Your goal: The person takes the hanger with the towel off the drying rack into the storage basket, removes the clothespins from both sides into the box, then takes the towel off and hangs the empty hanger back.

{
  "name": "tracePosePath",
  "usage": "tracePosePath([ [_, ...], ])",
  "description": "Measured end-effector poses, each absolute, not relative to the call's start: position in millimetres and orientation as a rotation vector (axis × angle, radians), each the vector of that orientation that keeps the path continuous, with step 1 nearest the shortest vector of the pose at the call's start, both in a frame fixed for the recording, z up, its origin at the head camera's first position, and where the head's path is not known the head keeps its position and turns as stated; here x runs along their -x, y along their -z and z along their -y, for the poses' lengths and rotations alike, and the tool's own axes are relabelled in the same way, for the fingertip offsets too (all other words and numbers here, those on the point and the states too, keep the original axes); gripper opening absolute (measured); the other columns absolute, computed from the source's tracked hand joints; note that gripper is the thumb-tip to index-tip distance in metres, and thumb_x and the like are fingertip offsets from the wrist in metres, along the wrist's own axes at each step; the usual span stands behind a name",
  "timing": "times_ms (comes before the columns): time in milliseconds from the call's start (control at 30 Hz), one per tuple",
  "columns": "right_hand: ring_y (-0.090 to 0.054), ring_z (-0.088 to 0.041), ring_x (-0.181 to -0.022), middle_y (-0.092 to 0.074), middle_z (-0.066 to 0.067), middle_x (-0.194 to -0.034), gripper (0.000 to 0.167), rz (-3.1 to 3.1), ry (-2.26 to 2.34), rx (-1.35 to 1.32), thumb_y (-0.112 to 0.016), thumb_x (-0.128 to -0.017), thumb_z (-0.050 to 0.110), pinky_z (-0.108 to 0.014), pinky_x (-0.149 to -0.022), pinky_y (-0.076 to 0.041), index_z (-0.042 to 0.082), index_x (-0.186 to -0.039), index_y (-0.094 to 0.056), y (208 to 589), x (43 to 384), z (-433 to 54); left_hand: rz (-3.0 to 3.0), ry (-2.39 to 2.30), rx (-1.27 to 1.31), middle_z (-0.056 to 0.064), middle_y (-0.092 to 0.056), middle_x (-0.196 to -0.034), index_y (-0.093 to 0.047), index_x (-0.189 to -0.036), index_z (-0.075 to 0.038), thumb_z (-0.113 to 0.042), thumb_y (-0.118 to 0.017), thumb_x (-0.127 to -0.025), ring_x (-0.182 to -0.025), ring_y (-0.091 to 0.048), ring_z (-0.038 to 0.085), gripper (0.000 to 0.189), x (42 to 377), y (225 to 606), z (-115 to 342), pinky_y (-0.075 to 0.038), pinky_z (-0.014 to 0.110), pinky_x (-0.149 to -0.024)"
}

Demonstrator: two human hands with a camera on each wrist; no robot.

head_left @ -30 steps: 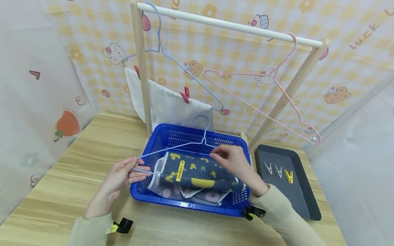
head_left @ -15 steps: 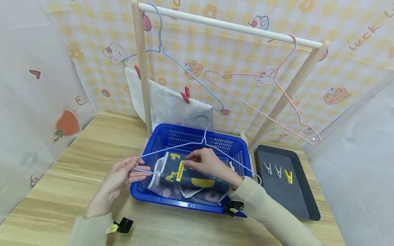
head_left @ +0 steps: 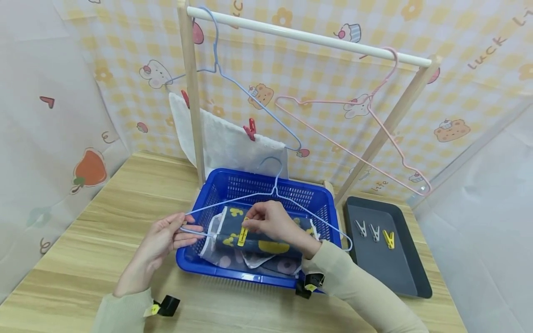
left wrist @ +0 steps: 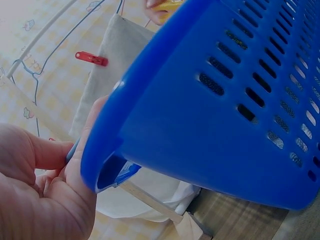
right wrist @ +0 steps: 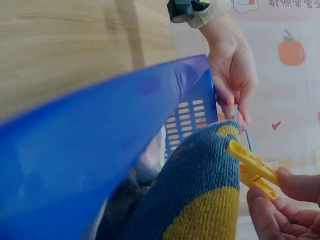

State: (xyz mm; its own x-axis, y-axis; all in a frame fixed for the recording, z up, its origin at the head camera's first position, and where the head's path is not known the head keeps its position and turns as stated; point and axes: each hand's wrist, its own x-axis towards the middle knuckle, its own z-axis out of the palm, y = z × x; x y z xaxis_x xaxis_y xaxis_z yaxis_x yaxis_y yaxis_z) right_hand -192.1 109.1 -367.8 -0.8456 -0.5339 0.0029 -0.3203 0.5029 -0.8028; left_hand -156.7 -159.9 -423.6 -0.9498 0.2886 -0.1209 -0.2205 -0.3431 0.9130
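Note:
My left hand [head_left: 160, 240] holds the left corner of a light blue clothes hanger [head_left: 275, 189] above a blue basket [head_left: 245, 276]. Over the hanger's bottom bar lies a dark blue towel [head_left: 272, 247] with yellow patterns. Fingers of my right hand [head_left: 275, 223] pinch a yellow clothespin [head_left: 242, 237] at the towel's left part. In the right wrist view, thumb and finger grip the tail of the clothespin [right wrist: 255, 169], whose front end is on the towel [right wrist: 200, 172]. Part of the towel and hanger bar is hidden by my right hand and the cloth.
A grey tray [head_left: 401, 277] at right holds two grey clothespins and a yellow one [head_left: 389, 239]. Behind stands a rack [head_left: 308, 36] with a blue hanger bearing a white towel [head_left: 233, 143] with red clothespins, and a pink hanger [head_left: 333, 143]. Grey cloth lies inside the basket.
My right hand has moved left from the hanger's right side to the yellow clothespin and now pinches it. My left hand keeps its hold on the hanger corner.

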Motion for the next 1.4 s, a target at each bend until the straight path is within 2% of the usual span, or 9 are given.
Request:
tracePosePath([
  [267,-0.065,-0.019,-0.064,-0.067,-0.007,-0.074,0.012,-2.51,1.44,0.714,-0.069,-0.085,0.012,-0.029,-0.056,-0.056,0.001,-0.085,-0.067,356,190,-124,-1.594,-2.346,-0.087,0.005,-0.072,-0.084,-0.061,-0.091,-0.009,-0.022,-0.04,-0.102,-0.076,-0.07,0.015,0.027,156,423,160,-0.056,0.025,-0.069],
  [433,-0.064,-0.015,-0.065,-0.067,-0.006,-0.076,0.016,-2.629,1.436,0.575,-0.074,-0.08,0.012,-0.027,-0.057,-0.055,0.0,-0.084,-0.064,340,189,-158,-1.611,-2.335,-0.084,0.004,-0.072,-0.085,-0.06,-0.092,-0.009,-0.022,-0.04,-0.102,-0.076,-0.07,0.015,0.026,156,422,159,-0.056,0.025,-0.07],
  [667,-0.062,-0.013,-0.062,-0.066,-0.004,-0.073,0.017,-2.856,1.288,0.335,-0.073,-0.082,0.013,-0.028,-0.055,-0.055,0.0,-0.085,-0.062,330,179,-217,-1.596,-2.343,-0.09,0.005,-0.072,-0.085,-0.06,-0.092,-0.009,-0.021,-0.04,-0.102,-0.075,-0.07,0.014,0.026,157,423,160,-0.056,0.025,-0.07],
  [800,-0.057,-0.012,-0.059,-0.063,-0.002,-0.069,0.017,-2.973,1.171,0.26,-0.073,-0.082,0.015,-0.022,-0.05,-0.048,0.002,-0.082,-0.063,331,171,-242,-1.604,-2.338,-0.08,0.005,-0.072,-0.085,-0.06,-0.093,-0.008,-0.021,-0.04,-0.102,-0.075,-0.07,0.015,0.026,157,423,160,-0.056,0.025,-0.069],
  [1033,-0.049,-0.012,-0.055,-0.057,0.0,-0.063,0.023,-3.091,1.043,0.137,-0.074,-0.081,0.025,-0.022,-0.048,-0.038,0.004,-0.079,-0.063,333,162,-265,-1.606,-2.339,-0.076,0.004,-0.072,-0.084,-0.061,-0.092,-0.009,-0.022,-0.041,-0.102,-0.075,-0.07,0.015,0.026,156,425,160,-0.056,0.025,-0.069],
  [1400,-0.051,-0.012,-0.055,-0.06,-0.003,-0.063,0.034,-3.009,0.963,-0.121,-0.07,-0.084,0.036,-0.024,-0.047,-0.042,0.003,-0.08,-0.063,356,155,-311,-1.597,-2.344,-0.055,0.005,-0.072,-0.084,-0.062,-0.091,-0.01,-0.022,-0.041,-0.102,-0.074,-0.07,0.015,0.027,157,425,160,-0.056,0.025,-0.069],
])
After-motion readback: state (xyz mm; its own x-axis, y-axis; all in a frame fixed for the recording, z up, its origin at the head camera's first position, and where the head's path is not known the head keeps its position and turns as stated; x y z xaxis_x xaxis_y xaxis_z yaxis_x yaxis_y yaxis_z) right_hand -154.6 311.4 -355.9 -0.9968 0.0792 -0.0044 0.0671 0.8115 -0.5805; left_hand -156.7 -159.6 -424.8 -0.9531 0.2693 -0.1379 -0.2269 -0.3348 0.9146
